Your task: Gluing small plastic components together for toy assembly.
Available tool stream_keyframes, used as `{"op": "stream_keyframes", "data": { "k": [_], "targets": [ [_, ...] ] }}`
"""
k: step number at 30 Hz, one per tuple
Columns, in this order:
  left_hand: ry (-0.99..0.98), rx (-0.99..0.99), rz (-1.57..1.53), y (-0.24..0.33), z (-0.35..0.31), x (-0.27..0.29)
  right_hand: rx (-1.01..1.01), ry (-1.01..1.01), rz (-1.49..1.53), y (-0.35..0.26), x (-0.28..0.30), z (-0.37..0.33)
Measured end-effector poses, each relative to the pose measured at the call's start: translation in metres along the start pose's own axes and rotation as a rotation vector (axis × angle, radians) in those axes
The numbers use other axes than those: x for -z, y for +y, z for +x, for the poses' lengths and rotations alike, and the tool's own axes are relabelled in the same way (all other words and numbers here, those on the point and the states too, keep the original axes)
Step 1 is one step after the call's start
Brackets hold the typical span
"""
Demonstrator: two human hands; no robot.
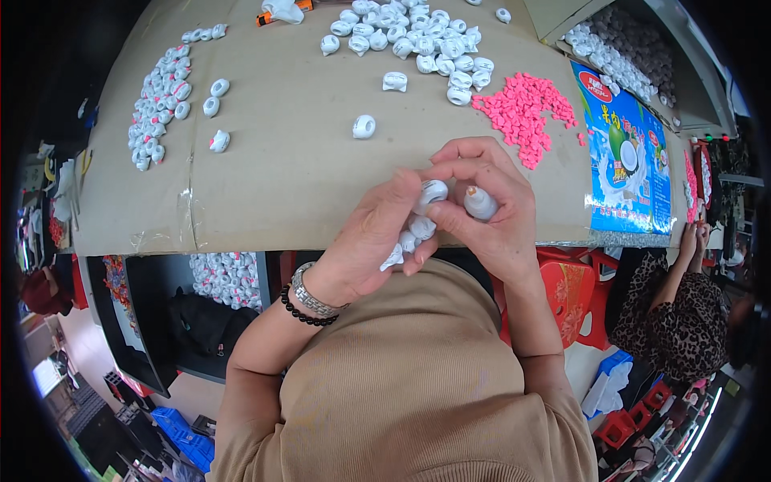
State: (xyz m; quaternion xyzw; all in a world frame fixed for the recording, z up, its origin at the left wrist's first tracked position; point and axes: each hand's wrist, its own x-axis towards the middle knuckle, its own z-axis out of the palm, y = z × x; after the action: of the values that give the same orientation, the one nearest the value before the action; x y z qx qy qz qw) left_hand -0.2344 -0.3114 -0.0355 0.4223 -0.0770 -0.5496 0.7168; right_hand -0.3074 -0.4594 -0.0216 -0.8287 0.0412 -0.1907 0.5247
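Note:
Several small white cat-head-shaped pieces [422, 226] lie in my left hand [361, 229], its fingers curled around them just over the table's near edge. My right hand [507, 217] grips a small white squeeze bottle [482, 206] with an orange tip, pointing up and away from me. The thumb and fingers of the right hand also reach to the uppermost white piece [434, 191]. A single white ring-like piece [364, 127] sits on the table beyond my hands, and another white piece [394, 81] stands farther back. To the right is a heap of tiny pink pieces [526, 116].
White pieces [401, 36] are heaped at the back. A cluster of white pieces with pink bits [161, 104] lies left on the brown-covered table [273, 161]. A blue printed sheet [626, 153] lies right, near an open box [626, 56]. Another person [683, 313] sits at right.

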Motion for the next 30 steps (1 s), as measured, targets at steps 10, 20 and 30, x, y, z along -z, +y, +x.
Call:
{"op": "stream_keyframes", "data": {
  "k": [10,20,30],
  "targets": [
    [0.111,-0.2,0.158,-0.006,-0.005,-0.007,0.004,-0.07,-0.311,-0.025,0.017,-0.004],
    [0.034,-0.014,-0.177,-0.002,-0.005,-0.003,-0.261,0.037,0.129,-0.021,0.018,-0.009],
    [-0.093,-0.05,-0.43,-0.001,-0.006,0.016,-0.082,0.117,0.058,-0.01,0.027,-0.021]
  ]
}}
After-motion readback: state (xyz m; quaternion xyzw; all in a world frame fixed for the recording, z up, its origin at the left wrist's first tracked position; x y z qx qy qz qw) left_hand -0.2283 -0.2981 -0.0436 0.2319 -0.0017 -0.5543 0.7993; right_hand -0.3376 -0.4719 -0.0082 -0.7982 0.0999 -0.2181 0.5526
